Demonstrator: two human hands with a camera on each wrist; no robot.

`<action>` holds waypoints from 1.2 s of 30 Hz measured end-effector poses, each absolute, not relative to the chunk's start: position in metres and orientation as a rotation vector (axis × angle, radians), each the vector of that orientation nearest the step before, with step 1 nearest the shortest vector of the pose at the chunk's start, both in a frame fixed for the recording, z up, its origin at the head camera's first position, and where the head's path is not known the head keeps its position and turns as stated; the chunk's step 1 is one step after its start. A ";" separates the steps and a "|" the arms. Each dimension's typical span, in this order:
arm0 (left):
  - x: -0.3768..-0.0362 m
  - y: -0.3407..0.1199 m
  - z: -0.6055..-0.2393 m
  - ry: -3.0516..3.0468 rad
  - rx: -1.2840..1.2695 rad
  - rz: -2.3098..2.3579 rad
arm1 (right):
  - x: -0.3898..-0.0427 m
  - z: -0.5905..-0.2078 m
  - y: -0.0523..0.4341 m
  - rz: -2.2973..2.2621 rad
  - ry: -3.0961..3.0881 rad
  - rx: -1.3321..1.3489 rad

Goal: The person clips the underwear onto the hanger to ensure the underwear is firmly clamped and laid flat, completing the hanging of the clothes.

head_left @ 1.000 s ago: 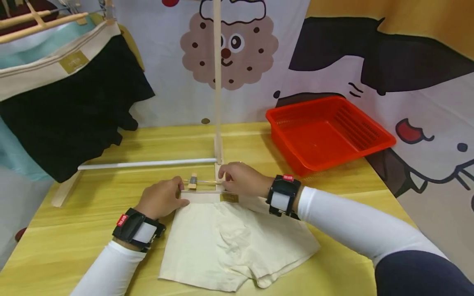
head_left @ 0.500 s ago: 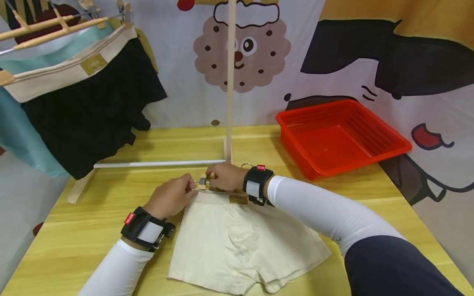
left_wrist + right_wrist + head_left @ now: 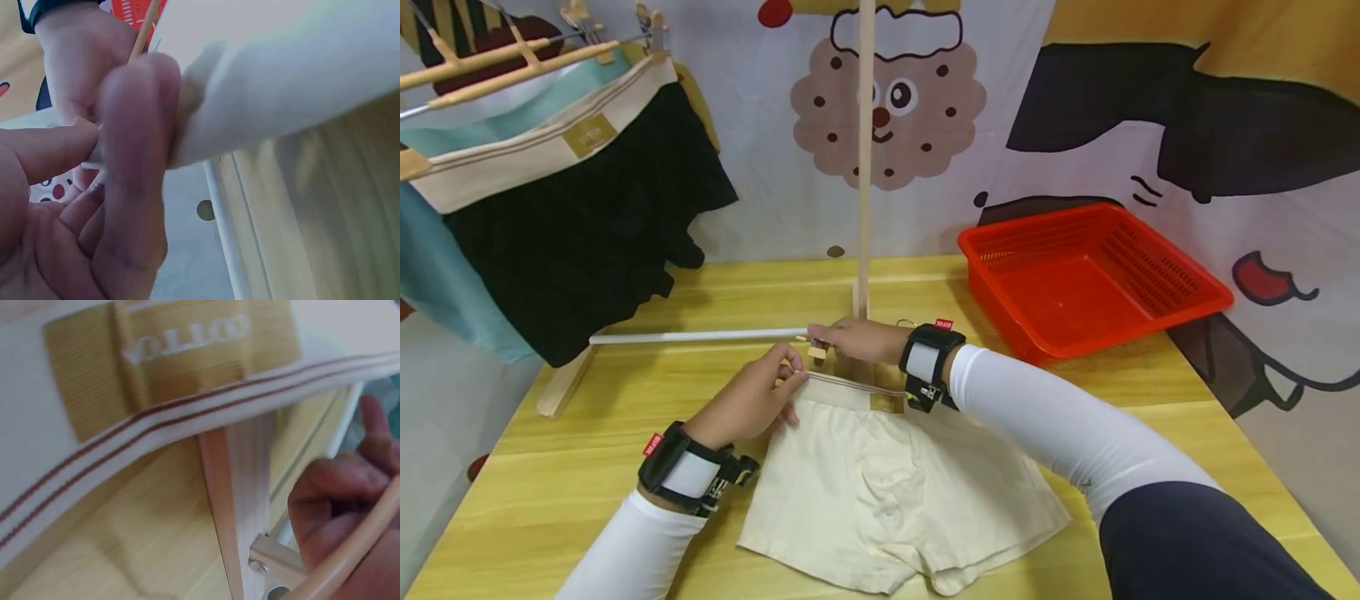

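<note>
Cream boxer shorts [image 3: 880,492] lie on the table, waistband toward the rack. My left hand [image 3: 748,400] pinches the left end of the waistband, which is slightly raised; in the left wrist view the cream cloth [image 3: 262,81] hangs from its fingers. My right hand [image 3: 857,340] grips a clip hanger by its wooden clip [image 3: 817,353], held just beyond the waistband and apart from it. The hanger's wooden bar [image 3: 356,550] crosses the right palm in the right wrist view. A gold label [image 3: 187,350] marks the waistband.
A wooden rack with an upright post [image 3: 865,167] and a white crossbar [image 3: 700,337] stands behind the hands. Black shorts [image 3: 602,192] hang from it at left on wooden hangers [image 3: 527,73]. A red basket [image 3: 1037,333] sits at back right.
The right hand has moved left onto the clip, then lifted it up and away from the waistband. The left hand has raised the waistband's corner. The head view has shifted slightly.
</note>
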State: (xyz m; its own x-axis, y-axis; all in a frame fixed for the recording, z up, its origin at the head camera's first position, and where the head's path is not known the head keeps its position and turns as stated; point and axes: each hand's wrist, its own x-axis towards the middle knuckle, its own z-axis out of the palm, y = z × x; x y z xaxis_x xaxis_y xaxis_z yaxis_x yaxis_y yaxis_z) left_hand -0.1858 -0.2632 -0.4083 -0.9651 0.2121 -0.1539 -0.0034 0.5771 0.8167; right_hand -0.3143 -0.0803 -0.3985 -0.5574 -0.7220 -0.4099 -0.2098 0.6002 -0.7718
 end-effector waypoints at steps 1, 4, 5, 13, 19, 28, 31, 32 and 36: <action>-0.186 -0.263 -0.408 2.565 0.177 1.358 | -0.315 -0.398 -0.080 -0.913 2.047 -0.729; -0.186 -0.263 -0.407 2.546 0.175 1.421 | -0.318 -0.396 -0.081 -1.044 1.905 -0.704; -0.187 -0.263 -0.407 2.542 0.173 1.435 | -0.319 -0.396 -0.081 -1.085 1.867 -0.693; -0.187 -0.262 -0.404 2.582 0.153 1.441 | -0.323 -0.394 -0.080 -1.216 1.784 -0.655; -0.187 -0.262 -0.401 2.566 0.142 1.488 | -0.321 -0.392 -0.078 -1.255 1.777 -0.677; -0.187 -0.263 -0.402 2.544 0.185 1.544 | -0.315 -0.394 -0.077 -1.281 1.857 -0.789; -0.187 -0.263 -0.401 2.547 0.189 1.548 | -0.313 -0.393 -0.076 -1.290 1.878 -0.803; -0.187 -0.263 -0.400 2.547 0.190 1.549 | -0.313 -0.393 -0.075 -1.300 1.885 -0.806; -0.186 -0.262 -0.398 2.548 0.199 1.546 | -0.314 -0.394 -0.073 -1.344 1.912 -0.815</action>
State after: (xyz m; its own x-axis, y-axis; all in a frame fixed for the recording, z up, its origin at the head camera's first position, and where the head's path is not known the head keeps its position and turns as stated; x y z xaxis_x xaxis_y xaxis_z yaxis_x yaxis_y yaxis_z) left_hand -0.1863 -0.2621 -0.3982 -0.9792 0.1930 -0.0628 0.0334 0.4586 0.8880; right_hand -0.3136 -0.0731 -0.3945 -0.5927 -0.7898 -0.1581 -0.1186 0.2797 -0.9527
